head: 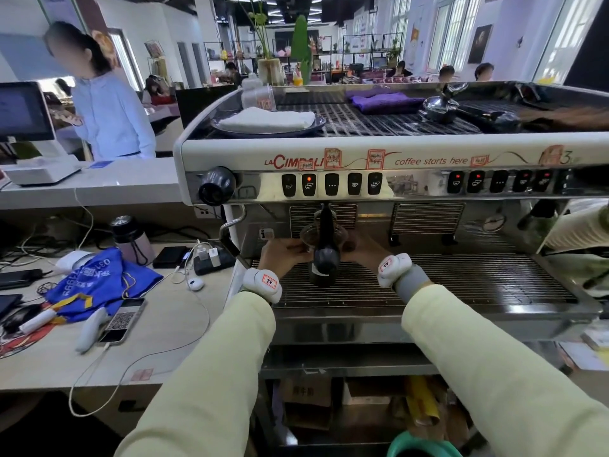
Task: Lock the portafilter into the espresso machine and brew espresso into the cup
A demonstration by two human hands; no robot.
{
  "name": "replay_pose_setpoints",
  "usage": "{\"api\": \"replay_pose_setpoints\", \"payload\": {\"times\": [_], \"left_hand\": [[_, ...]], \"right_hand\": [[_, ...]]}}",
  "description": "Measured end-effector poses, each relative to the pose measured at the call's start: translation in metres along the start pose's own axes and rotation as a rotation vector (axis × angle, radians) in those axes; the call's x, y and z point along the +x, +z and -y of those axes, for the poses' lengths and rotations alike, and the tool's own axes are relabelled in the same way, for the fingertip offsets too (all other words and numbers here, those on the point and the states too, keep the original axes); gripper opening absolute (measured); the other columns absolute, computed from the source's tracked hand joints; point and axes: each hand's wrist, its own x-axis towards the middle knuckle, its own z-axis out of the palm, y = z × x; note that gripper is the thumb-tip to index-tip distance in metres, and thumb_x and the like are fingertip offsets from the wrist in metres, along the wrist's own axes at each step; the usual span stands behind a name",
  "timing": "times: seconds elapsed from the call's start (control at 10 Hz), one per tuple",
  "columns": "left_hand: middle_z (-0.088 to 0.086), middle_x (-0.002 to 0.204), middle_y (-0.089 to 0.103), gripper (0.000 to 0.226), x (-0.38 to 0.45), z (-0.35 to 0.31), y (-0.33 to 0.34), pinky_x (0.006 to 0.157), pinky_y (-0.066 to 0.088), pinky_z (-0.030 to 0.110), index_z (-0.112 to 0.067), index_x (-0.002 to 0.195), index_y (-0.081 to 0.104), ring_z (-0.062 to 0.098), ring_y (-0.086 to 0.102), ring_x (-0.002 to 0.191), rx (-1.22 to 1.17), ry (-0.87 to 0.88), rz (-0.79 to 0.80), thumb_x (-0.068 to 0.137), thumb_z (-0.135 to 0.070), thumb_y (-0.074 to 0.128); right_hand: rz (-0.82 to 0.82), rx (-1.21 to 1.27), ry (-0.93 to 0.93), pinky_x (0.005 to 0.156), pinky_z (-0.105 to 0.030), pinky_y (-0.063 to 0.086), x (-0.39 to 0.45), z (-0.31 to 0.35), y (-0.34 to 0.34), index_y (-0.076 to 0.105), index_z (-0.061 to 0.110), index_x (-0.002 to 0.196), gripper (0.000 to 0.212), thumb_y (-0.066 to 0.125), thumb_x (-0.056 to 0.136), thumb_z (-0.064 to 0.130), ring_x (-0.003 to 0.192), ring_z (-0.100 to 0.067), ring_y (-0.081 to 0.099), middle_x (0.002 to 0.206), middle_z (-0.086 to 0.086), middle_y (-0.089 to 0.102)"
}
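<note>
The black-handled metal portafilter (pixel 325 245) sits locked under the left group of the steel two-group espresso machine (pixel 395 159), its long handle pointing straight out toward the near side. Behind that handle, a clear plastic cup (pixel 309 237) stands on the wire drip grate (pixel 461 278) beneath the spouts. The left hand (pixel 283 255) and right hand (pixel 361 250) come in from either side, each grip curled around the cup, seemingly steadying it (the handle hides part of the fingers). One red light glows on the second black brew button (pixel 308 184), so brewing looks started. The handle itself blocks any straight pull of the cup. On the counter (pixel 39 364) to the left lies a blue cloth bag (pixel 99 285) and a phone (pixel 123 319).
</note>
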Motion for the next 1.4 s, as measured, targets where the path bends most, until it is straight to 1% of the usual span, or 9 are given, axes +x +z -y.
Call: {"api": "replay_pose_setpoints", "payload": {"times": [0.1,0.2,0.4,0.6,0.7,1.0,1.1,1.2,1.4], "left_hand": [[0.012,0.105,0.072,0.029,0.004,0.002,-0.001,0.08,0.041,0.019,-0.01,0.104,0.07,0.015,0.062,0.098,-0.014,-0.007,0.008,0.076,-0.016,0.071],[0.01,0.106,0.072,0.033,0.006,0.006,-0.006,0.096,0.046,0.032,-0.011,0.105,0.07,0.02,0.065,0.103,-0.056,-0.021,0.011,0.072,-0.016,0.074],[0.008,0.106,0.071,0.029,0.008,0.004,-0.002,0.079,0.038,0.006,-0.008,0.106,0.07,0.01,0.059,0.095,-0.042,-0.002,0.004,0.076,-0.012,0.07],[0.014,0.11,0.07,0.033,0.009,0.008,-0.003,0.103,0.044,0.044,-0.007,0.107,0.068,0.019,0.062,0.101,-0.085,0.012,0.093,0.074,-0.009,0.069],[0.009,0.11,0.071,0.054,0.012,0.011,-0.003,0.104,0.043,0.043,-0.019,0.107,0.069,0.021,0.063,0.108,-0.139,-0.008,0.065,0.057,-0.041,0.07],[0.013,0.111,0.07,0.031,0.009,0.015,-0.006,0.103,0.043,0.041,-0.008,0.107,0.069,0.024,0.063,0.107,-0.066,-0.052,0.009,0.079,-0.022,0.068],[0.01,0.109,0.071,0.025,0.004,0.017,-0.01,0.102,0.045,0.038,-0.012,0.102,0.071,0.023,0.063,0.106,-0.116,-0.132,-0.076,0.082,-0.027,0.065],[0.011,0.104,0.072,0.023,0.005,0.013,-0.011,0.1,0.046,0.039,-0.013,0.098,0.073,0.024,0.064,0.104,-0.12,-0.119,-0.092,0.082,-0.029,0.066],[0.01,0.103,0.072,0.022,0.002,0.007,-0.009,0.1,0.045,0.039,-0.014,0.098,0.073,0.025,0.064,0.103,-0.108,-0.085,-0.096,0.083,-0.027,0.065]], "right_hand": [[-0.028,0.003,-0.06,0.098,-0.046,0.047,-0.001,-0.007,0.005,0.065,-0.005,0.103,0.032,0.073,0.076,0.009,0.102,-0.031,0.063,0.107,-0.022,0.068],[-0.031,0.009,-0.085,0.099,-0.048,0.047,-0.005,-0.006,0.001,0.065,-0.007,0.102,0.03,0.071,0.078,0.009,0.103,-0.034,0.063,0.107,-0.025,0.068],[-0.042,-0.012,-0.102,0.086,-0.031,0.046,-0.001,-0.003,0.0,0.064,0.008,0.097,0.02,0.07,0.078,0.006,0.096,-0.022,0.061,0.102,-0.008,0.066],[-0.063,-0.04,-0.121,0.068,-0.005,0.044,0.003,-0.004,0.002,0.064,-0.008,0.097,0.021,0.069,0.078,-0.001,0.087,-0.018,0.058,0.093,-0.013,0.064],[-0.058,-0.038,-0.122,0.077,-0.021,0.044,0.003,-0.004,-0.001,0.065,-0.004,0.099,0.023,0.07,0.078,0.005,0.091,-0.02,0.06,0.1,-0.015,0.067],[-0.026,0.031,-0.12,0.079,-0.029,0.052,-0.001,-0.009,-0.005,0.068,0.007,0.093,0.013,0.068,0.081,0.008,0.082,-0.012,0.066,0.092,-0.011,0.07],[-0.027,0.104,-0.049,0.092,-0.043,0.051,-0.007,-0.02,-0.013,0.063,0.005,0.112,0.039,0.068,0.08,0.026,0.106,-0.029,0.063,0.114,-0.02,0.065],[-0.066,0.181,0.042,0.1,-0.046,0.046,-0.011,-0.021,-0.018,0.053,-0.003,0.122,0.045,0.065,0.084,0.017,0.117,-0.039,0.055,0.124,-0.028,0.057],[-0.043,0.028,0.026,0.083,-0.05,0.052,-0.002,-0.022,-0.014,0.056,-0.015,0.104,0.034,0.062,0.087,0.013,0.09,-0.042,0.062,0.103,-0.031,0.062]]}}
